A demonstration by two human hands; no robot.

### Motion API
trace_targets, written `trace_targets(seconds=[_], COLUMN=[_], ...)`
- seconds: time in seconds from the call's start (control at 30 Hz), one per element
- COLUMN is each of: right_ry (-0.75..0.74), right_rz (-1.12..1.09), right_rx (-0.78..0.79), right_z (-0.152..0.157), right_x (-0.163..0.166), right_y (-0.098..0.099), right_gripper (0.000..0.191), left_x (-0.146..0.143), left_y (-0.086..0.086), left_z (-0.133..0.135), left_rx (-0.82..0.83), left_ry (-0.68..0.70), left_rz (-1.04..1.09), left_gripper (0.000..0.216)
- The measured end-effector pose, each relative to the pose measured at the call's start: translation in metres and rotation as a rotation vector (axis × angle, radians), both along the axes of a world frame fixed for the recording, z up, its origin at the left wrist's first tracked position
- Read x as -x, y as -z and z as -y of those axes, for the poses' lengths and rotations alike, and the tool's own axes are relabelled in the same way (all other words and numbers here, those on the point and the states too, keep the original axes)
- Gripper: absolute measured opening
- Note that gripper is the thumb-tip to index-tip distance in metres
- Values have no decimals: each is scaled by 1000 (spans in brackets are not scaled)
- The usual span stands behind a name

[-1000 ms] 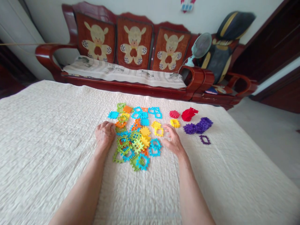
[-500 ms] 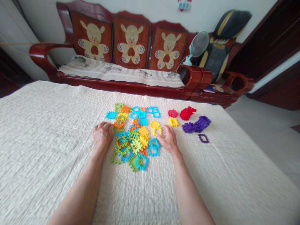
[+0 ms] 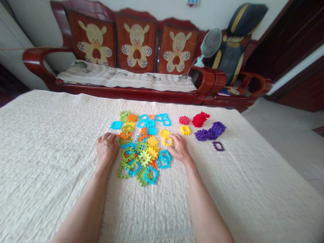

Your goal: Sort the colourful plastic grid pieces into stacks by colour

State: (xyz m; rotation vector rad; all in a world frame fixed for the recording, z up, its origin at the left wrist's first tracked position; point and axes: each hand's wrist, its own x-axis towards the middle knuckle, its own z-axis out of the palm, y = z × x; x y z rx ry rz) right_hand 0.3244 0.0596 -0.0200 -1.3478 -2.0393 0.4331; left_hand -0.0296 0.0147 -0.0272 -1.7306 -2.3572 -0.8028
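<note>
My left hand (image 3: 107, 145) rests on the cloth at the left edge of a loose pile of plastic interlocking tiles. Its fingers are curled together, and whatever may be under them is hidden. Orange tiles (image 3: 125, 135) and green tiles (image 3: 128, 157) lie right beside it. On the pile's other side, my right hand (image 3: 180, 147) has its thumb and index finger around the right edge of a yellow frame tile (image 3: 165, 142). A solid yellow tile (image 3: 164, 133) lies just behind that frame. Below the thumb are overlapping blue frame tiles (image 3: 164, 163).
Right of the pile stand sorted groups: pink-red tiles (image 3: 184, 120), a red stack (image 3: 200, 119), yellow frames (image 3: 185, 130) and a purple row (image 3: 210, 132). One purple frame (image 3: 218, 146) lies apart. Beyond the cloth-covered table (image 3: 63, 135) is a wooden sofa (image 3: 126, 91).
My right hand has moved slightly left, its fingers now at the yellow frame tile. The blue frames below it have slid closer together. The whole view has shifted a little; my left hand stays by the pile.
</note>
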Motion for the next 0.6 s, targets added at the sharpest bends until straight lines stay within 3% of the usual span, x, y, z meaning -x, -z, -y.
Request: trace_targets(seconds=[0.3,0.6], right_ry=[151,121], right_rz=[101,84], right_rx=[27,31], right_z=[4,4], right_x=[-11,-12], right_y=[-3,-5], right_gripper=[52,43], left_x=[-2,-1], left_y=[-4,-2], left_z=[1,-1], left_rx=[-4,2], left_ry=[3,9], left_rz=[20,3], left_gripper=[31,32])
